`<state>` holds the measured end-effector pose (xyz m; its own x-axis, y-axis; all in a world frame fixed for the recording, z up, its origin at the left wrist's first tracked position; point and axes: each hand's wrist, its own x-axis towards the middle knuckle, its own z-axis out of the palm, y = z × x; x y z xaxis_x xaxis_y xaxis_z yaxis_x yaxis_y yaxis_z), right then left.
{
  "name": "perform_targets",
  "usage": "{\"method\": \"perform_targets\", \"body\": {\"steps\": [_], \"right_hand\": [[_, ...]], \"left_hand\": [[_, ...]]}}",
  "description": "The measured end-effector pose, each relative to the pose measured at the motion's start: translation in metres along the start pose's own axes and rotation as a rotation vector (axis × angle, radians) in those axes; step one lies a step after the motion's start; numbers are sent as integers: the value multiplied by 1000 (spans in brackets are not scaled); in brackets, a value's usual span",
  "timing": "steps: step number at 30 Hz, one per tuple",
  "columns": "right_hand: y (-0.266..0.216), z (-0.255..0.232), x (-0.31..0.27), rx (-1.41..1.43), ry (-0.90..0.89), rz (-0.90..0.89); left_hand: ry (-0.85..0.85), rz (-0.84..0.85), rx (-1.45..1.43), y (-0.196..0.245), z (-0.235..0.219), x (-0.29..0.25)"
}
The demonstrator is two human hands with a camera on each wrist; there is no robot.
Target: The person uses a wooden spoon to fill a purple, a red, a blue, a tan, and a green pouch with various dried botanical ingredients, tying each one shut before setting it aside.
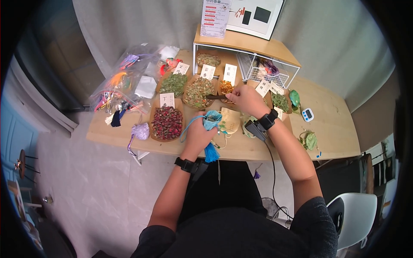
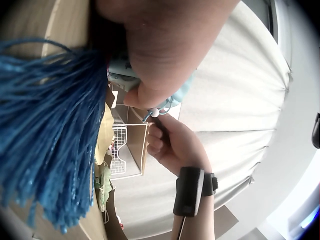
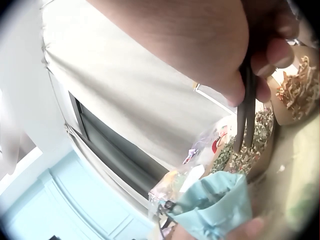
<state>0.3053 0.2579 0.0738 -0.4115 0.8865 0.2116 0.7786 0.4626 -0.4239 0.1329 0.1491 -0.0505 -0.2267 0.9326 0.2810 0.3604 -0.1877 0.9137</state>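
Note:
My left hand (image 1: 199, 136) grips a light blue drawstring pouch (image 1: 211, 120) around its body. The pouch mouth gapes upward, with dried herbs visible inside in the right wrist view. A blue tassel (image 2: 50, 130) dangles beneath it. Dark tongs (image 3: 245, 112) are pinched in my right hand (image 1: 250, 101), their tips pointing left over the tray of mixed dried herbs (image 1: 198, 91). The tong arms stand slightly apart, and nothing shows between them. Just beyond the right fingers lies a tray of orange-brown dried strips (image 1: 226, 87).
Dried rosebuds (image 1: 167, 123) fill a tray at the left, with green leaves (image 1: 173, 83) behind. A cream pouch (image 1: 230, 120) lies right of the blue one. Plastic bags of tassels (image 1: 122, 86) cover the left end. A wooden shelf (image 1: 249, 43) stands behind; a timer (image 1: 307, 114) lies right.

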Motion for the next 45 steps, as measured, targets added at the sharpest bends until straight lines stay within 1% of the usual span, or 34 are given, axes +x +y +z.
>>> {"method": "perform_targets", "body": {"steps": [1,4,7,8,9,11,13,15,16,18,24,27,30,33,36,39,42,45], "right_hand": [[1,2,1,-28,92,-41],[10,2,20,-154,127,-57],[41,5,54,-31,-28,89],[53,5,65,39,-66,49],[66,5,74,94,-106,92],[70,1,85,204,-186,179],[74,-4,96,190,-264,157],[75,-7,105,140,-319,127],[73,-9,108,136,-337,100],[67,-9,115,127,-374,45],[63,5,121,187,-446,124],[64,12,118,305,-478,167],[74,23,121,309,-467,142],[73,29,123,235,-437,56],[67,25,123,-3,-398,5],[43,22,107,-305,-214,-100],[39,37,105,-441,-192,-99],[34,39,102,-431,-194,-134]], "left_hand": [[4,9,17,1,0,0],[-1,-2,35,6,-2,-1],[-16,-32,13,4,-1,-1],[-15,-29,12,3,-1,0],[-14,-27,12,2,-1,0],[-10,-19,16,3,-1,0],[-5,-12,27,6,-1,0],[51,43,61,6,1,1],[80,70,77,5,2,1],[71,43,83,5,2,2],[74,40,91,6,3,2],[63,36,87,6,3,2],[44,14,79,5,4,3],[42,16,85,2,4,3],[42,20,84,2,4,2],[42,27,85,5,2,2],[39,24,83,6,3,3],[38,14,83,5,3,3]]}}
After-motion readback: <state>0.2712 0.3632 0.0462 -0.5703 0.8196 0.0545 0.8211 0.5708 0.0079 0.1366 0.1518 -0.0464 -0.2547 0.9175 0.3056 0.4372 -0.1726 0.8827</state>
